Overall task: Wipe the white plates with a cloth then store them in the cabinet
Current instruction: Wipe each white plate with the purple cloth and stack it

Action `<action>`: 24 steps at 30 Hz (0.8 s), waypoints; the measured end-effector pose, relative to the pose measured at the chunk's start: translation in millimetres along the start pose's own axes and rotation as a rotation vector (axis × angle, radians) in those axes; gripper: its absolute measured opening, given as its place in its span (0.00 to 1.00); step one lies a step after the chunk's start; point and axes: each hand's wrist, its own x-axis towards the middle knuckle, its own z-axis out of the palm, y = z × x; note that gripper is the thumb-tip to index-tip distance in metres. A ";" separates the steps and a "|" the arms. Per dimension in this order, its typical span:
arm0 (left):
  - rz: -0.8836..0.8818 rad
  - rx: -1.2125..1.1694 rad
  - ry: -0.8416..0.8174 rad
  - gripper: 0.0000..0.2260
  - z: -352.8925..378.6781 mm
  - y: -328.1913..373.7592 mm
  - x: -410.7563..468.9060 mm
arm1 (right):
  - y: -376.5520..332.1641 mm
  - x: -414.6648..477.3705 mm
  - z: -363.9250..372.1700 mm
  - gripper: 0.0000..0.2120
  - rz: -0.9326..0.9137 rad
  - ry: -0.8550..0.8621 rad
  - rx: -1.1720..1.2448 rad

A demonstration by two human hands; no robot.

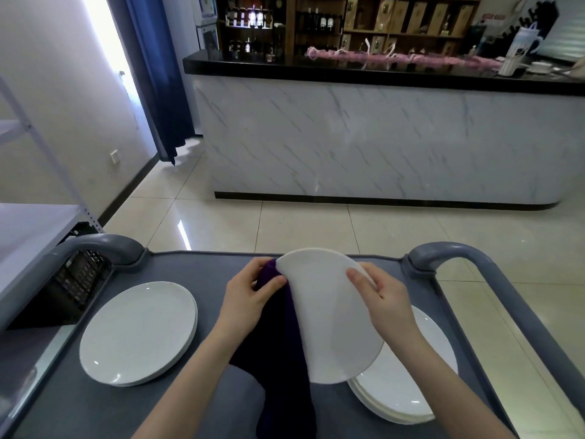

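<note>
Wiping a white plate [329, 315] held tilted above the grey cart tray [202, 267].
Right hand [384, 296] grips the plate's right rim, thumb on its face; left hand [250, 296] pinches the purple cloth [285, 353] against the left rim. Plate stacks sit left [137, 332] and right [408, 384] on the tray. Plate looks rigid, glazed, probably slippery and breakable; hold by opposite rims. Cloth limp, hanging.

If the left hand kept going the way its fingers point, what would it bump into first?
The left hand pinches the purple cloth, so it would likely push that cloth straight into the lifted white plate that the right hand holds.
</note>
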 end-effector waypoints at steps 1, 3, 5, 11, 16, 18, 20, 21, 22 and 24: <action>0.026 0.049 -0.060 0.10 -0.5 4.6 3.9 | -1.1 1.5 0.6 0.07 -0.016 -0.059 -0.040; 0.060 0.146 -0.165 0.10 -0.3 12.4 10.8 | -3.9 5.1 3.3 0.07 -0.038 -0.163 -0.107; 0.058 0.179 -0.214 0.10 0.8 15.8 13.6 | -7.9 9.0 5.0 0.07 -0.053 -0.184 -0.132; 0.037 0.056 0.075 0.10 6.0 9.6 4.0 | -8.5 -0.1 8.2 0.08 -0.014 0.047 0.075; -0.181 -0.121 0.226 0.05 9.3 -12.6 -11.9 | -1.0 -15.2 19.0 0.11 0.129 0.293 0.220; -0.173 -0.127 0.235 0.06 6.6 -15.8 -14.8 | 2.9 -14.4 12.7 0.10 0.141 0.154 0.165; -0.125 -0.115 0.211 0.09 1.5 -13.5 -12.6 | 4.6 -8.5 0.1 0.07 0.126 0.014 0.093; -0.089 -0.083 0.185 0.09 -1.2 -10.7 -10.2 | 3.5 -4.0 -5.5 0.05 0.110 -0.026 0.077; -0.047 -0.028 0.150 0.10 -3.3 -7.5 -7.3 | 1.1 1.4 -9.5 0.03 0.093 -0.064 0.067; 0.046 0.102 0.051 0.09 -3.5 1.3 -1.9 | -4.8 12.9 -9.2 0.03 0.058 -0.184 -0.004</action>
